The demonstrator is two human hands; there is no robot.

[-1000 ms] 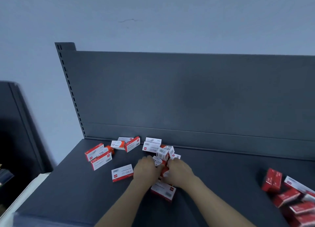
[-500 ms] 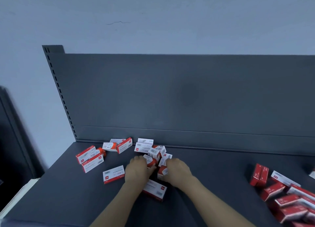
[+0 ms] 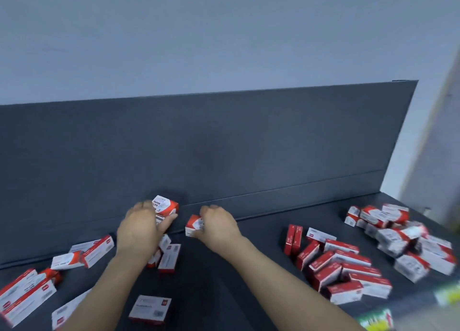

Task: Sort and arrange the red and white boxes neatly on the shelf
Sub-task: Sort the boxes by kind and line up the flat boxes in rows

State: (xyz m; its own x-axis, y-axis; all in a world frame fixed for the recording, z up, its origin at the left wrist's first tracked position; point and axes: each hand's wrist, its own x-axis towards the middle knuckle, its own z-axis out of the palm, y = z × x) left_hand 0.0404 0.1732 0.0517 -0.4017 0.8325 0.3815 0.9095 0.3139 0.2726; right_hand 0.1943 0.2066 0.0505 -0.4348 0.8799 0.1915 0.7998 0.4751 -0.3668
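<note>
Both hands hover over a dark grey shelf (image 3: 224,276) strewn with small red and white boxes. My left hand (image 3: 140,227) grips a small stack of paper clip boxes (image 3: 165,206), lifted near the back panel. My right hand (image 3: 216,225) holds one small red and white box (image 3: 194,225) just right of that stack. Below my left hand lie more boxes (image 3: 169,257). One flat box (image 3: 150,308) lies near the front, between my forearms. Long red and white boxes (image 3: 25,296) lie scattered at the left.
A pile of long red boxes (image 3: 341,268) fills the right of the shelf, with a heap of small boxes (image 3: 400,233) behind it. The upright back panel (image 3: 224,144) closes the rear. Green-patterned packs (image 3: 375,320) show at the bottom right. A pale wall edge (image 3: 433,131) stands at right.
The view has swung right, bringing the right-hand piles into sight. Both hands have lifted from the middle cluster, each carrying boxes, and moved apart toward the back panel.
</note>
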